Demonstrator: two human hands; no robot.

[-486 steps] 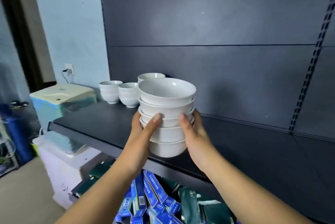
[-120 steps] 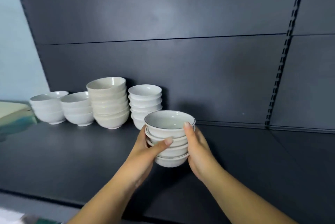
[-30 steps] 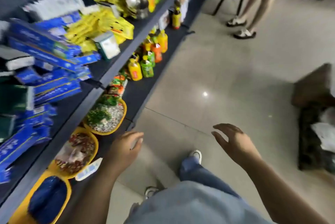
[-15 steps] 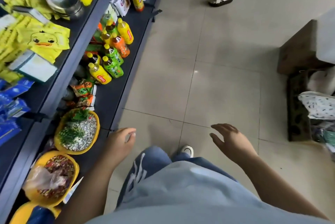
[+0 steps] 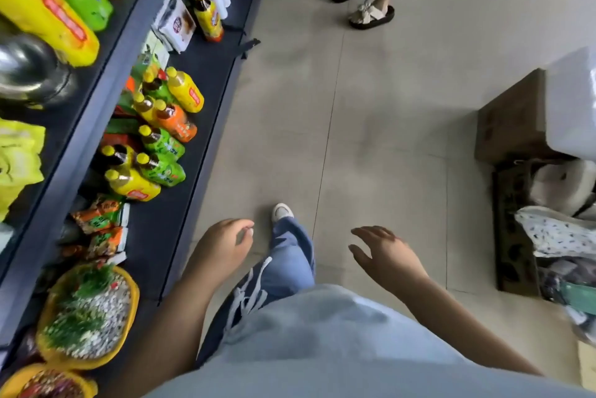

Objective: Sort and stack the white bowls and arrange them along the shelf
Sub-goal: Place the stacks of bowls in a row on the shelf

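While left hand (image 5: 222, 246), right hand (image 5: 387, 255) hang loose, yellow bowl (image 5: 136, 294) holds green-white bits (image 5: 87, 317).

Both hands hang out front holding nothing; left hand (image 5: 222, 244) at seven o'clock, fingers loosely curled; right hand (image 5: 385, 255) at five o'clock, fingers spread.

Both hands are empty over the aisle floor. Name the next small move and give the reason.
Probably step toward the dark carton on the right. The left hand and right hand hang open with nothing to stack, and the pale rounded shape by that carton may be bowls, though it is too blurred to tell.
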